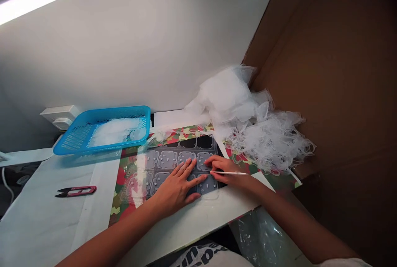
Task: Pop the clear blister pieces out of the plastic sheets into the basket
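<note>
My left hand [178, 186] lies flat with fingers spread on a clear plastic sheet of moulded pieces [167, 161], which rests on a dark panel over a colourful camouflage-pattern mat [124, 184]. My right hand [225, 170] is closed in a pinch around a thin white stick-like tool [231, 172], its tip touching the sheet just right of my left fingers.
A blue mesh basket [77, 137] holding clear plastic bits sits at the back left. Red thread snips [76, 191] lie on the white table at left. A heap of clear plastic offcuts [248, 122] fills the back right, against a brown cardboard wall [335, 72].
</note>
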Demonstrator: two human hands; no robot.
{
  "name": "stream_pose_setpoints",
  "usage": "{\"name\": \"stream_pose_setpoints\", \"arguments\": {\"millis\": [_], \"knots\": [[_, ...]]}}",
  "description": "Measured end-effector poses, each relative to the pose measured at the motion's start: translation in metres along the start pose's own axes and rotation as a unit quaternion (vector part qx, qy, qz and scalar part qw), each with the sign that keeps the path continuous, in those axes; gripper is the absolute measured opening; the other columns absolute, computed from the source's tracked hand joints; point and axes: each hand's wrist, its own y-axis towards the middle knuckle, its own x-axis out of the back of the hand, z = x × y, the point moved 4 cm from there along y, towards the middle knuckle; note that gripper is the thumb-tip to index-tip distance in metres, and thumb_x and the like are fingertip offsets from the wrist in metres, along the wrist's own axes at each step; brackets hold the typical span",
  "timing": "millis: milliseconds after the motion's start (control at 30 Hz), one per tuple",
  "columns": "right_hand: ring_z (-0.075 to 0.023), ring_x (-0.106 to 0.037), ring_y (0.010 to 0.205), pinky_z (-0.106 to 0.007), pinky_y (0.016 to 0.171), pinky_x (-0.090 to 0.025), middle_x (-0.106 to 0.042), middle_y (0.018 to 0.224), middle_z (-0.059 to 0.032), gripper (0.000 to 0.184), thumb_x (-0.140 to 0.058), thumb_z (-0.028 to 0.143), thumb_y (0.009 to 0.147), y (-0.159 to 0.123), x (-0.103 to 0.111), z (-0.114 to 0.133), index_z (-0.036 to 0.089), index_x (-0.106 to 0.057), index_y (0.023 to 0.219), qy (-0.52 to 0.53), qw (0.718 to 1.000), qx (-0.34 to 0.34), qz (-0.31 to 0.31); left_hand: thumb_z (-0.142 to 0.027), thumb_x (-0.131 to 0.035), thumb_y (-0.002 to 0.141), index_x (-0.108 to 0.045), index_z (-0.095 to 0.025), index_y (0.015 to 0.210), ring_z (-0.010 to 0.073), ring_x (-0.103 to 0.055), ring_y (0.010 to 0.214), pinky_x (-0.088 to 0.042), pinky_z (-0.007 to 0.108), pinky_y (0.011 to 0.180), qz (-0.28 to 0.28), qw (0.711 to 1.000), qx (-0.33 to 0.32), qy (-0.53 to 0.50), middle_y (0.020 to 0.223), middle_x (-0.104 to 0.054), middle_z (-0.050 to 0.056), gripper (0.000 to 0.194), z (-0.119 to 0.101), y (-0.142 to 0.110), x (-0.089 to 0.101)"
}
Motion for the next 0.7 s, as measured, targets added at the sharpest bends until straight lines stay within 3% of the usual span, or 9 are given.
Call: {"name": "stream_pose_setpoints", "arguments": {"millis": [167,267,367,433,500,600,667,700], "knots": [[-0.0231,-0.063,0.105,-0.039,0.094,-0.051,-0.069,0.108,-0.0105,0.018,-0.046,0.02,0.093,0.004,-0.006,0.008,0.021,-0.064,0.093,-0.085,0.993,0.056,-0.054,-0.05,-0.05,0.094,-0.03,-0.041,0.15,0.0349,-0.01,0.148,-0.021,0.055,0.117,-0.006,1.0,-0.006,0.004,0.164,0.006,0.002,0.06,0.0,0.001,-0.001],[-0.0209,-0.066,0.091,-0.035,0.084,-0.052,-0.072,0.1,-0.0063,0.019,-0.046,0.025,0.094,0.006,0.012,-0.003,0.023,-0.065,0.097,-0.063,0.986,-0.046,-0.148,-0.053,-0.05,0.093,-0.033,-0.042,0.148,0.0373,-0.007,0.148,-0.021,0.058,0.116,-0.011,1.0,0.004,0.003,0.164,0.004,0.001,0.059,0.0,0.0,-0.001],[-0.0199,-0.065,0.077,-0.032,0.072,-0.05,-0.074,0.093,-0.0036,0.014,-0.052,0.029,0.09,-0.003,0.045,-0.027,0.023,-0.063,0.083,-0.051,0.935,-0.185,-0.297,-0.054,-0.049,0.093,-0.033,-0.044,0.148,0.0383,-0.007,0.148,-0.02,0.06,0.116,-0.005,1.0,0.01,0.001,0.164,0.006,0.001,0.058,0.0,-0.003,-0.001],[-0.0212,-0.064,0.077,-0.032,0.07,-0.048,-0.074,0.089,-0.0042,0.015,-0.055,0.03,0.086,-0.011,0.063,-0.04,0.023,-0.06,0.074,-0.034,0.905,-0.22,-0.363,-0.057,-0.048,0.092,-0.034,-0.043,0.147,0.0383,-0.009,0.148,-0.02,0.061,0.115,0.004,1.0,0.006,-0.008,0.164,0.002,0.003,0.058,-0.001,-0.004,0.002],[-0.0221,-0.063,0.079,-0.032,0.07,-0.048,-0.074,0.089,-0.0049,0.017,-0.057,0.033,0.084,-0.016,0.071,-0.047,0.022,-0.056,0.07,0.013,0.895,-0.225,-0.384,-0.061,-0.048,0.091,-0.041,-0.04,0.145,0.0376,-0.012,0.148,-0.02,0.061,0.115,0.009,0.999,0.008,-0.032,0.163,-0.01,0.004,0.059,0.0,-0.001,0.006],[-0.0222,-0.064,0.082,-0.033,0.073,-0.048,-0.074,0.094,-0.0054,0.021,-0.06,0.035,0.083,-0.017,0.068,-0.038,0.022,-0.054,0.069,0.101,0.905,-0.207,-0.356,-0.059,-0.042,0.094,-0.063,-0.028,0.128,0.0332,-0.031,0.143,-0.028,0.056,0.114,-0.039,0.988,0.057,-0.135,0.148,-0.047,0.009,0.051,0.008,0.016,0.019],[-0.0223,-0.064,0.085,-0.034,0.076,-0.048,-0.074,0.098,-0.0053,0.021,-0.061,0.036,0.084,-0.016,0.06,-0.02,0.023,-0.055,0.069,0.133,0.918,-0.186,-0.325,-0.059,-0.032,0.097,-0.072,-0.019,0.11,0.0294,-0.056,0.122,-0.043,0.049,0.103,-0.073,0.949,0.134,-0.276,0.121,-0.068,0.013,0.058,0.018,0.036,0.025],[-0.0223,-0.065,0.086,-0.034,0.078,-0.048,-0.074,0.099,-0.0051,0.02,-0.062,0.036,0.084,-0.014,0.055,-0.009,0.023,-0.057,0.071,0.138,0.925,-0.175,-0.307,-0.062,-0.027,0.096,-0.072,-0.016,0.104,0.0278,-0.065,0.106,-0.051,0.046,0.094,-0.066,0.911,0.181,-0.365,0.108,-0.073,0.015,0.065,0.023,0.046,0.024]]}}
